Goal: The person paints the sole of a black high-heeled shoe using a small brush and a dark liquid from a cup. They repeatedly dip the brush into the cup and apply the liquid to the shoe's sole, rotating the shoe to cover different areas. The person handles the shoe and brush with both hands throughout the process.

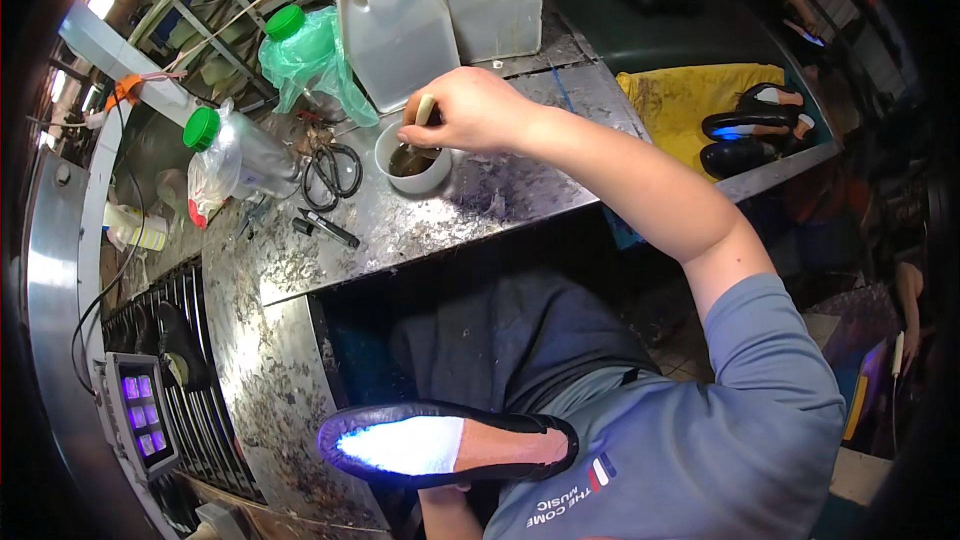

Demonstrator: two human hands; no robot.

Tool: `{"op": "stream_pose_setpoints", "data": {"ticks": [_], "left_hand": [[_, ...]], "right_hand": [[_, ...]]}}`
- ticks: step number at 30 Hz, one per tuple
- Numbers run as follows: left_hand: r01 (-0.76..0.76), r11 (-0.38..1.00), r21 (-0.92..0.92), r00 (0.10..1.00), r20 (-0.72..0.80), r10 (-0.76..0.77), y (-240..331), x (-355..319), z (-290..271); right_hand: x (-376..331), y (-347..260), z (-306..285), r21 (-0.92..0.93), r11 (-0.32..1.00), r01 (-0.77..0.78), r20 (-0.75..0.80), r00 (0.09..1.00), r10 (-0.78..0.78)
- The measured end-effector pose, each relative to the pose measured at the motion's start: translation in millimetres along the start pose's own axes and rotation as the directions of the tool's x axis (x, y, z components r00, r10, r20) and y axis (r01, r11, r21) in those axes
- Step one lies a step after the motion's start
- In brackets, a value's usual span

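Shoe at lower centre mostly covers the left hand, grip unclear; upper centre, the right hand pinches a pale handle over a bowl.

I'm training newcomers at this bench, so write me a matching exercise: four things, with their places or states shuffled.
1. Pale-handled tool
2. Nearest shoe
3. Scissors
4. Lamp panel

A. Glowing violet
B. On the bench, left of the bowl
C. In the right hand
D. Underside facing up

Pairs: 1-C, 2-D, 3-B, 4-A
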State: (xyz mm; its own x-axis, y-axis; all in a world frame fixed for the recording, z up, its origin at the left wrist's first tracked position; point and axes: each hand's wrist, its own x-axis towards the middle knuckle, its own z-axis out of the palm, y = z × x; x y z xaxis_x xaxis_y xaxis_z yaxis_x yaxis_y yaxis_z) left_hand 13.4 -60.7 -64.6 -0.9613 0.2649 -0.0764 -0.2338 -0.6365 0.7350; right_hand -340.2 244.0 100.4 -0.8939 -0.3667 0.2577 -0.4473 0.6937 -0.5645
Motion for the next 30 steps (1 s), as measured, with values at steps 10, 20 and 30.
{"op": "stream_pose_setpoints", "data": {"ticks": [10, 20, 30], "left_hand": [[-0.029, 0.998, 0.062, 0.998, 0.064, 0.025, 0, -10, -4], [-0.122, 0.974, 0.191, 0.992, -0.012, 0.127, 7, -16, 7], [-0.384, -0.238, 0.892, 0.791, 0.451, 0.414, 100, 37, 94]], "right_hand": [[23, -10, 14, -0.070, 0.992, 0.100, -0.092, 0.990, -0.107], [1, 1, 16, -0.077, 0.984, 0.160, -0.205, 0.963, -0.173], [-13, 4, 16, 0.220, 0.937, 0.270, -0.346, 0.920, -0.183]]}}
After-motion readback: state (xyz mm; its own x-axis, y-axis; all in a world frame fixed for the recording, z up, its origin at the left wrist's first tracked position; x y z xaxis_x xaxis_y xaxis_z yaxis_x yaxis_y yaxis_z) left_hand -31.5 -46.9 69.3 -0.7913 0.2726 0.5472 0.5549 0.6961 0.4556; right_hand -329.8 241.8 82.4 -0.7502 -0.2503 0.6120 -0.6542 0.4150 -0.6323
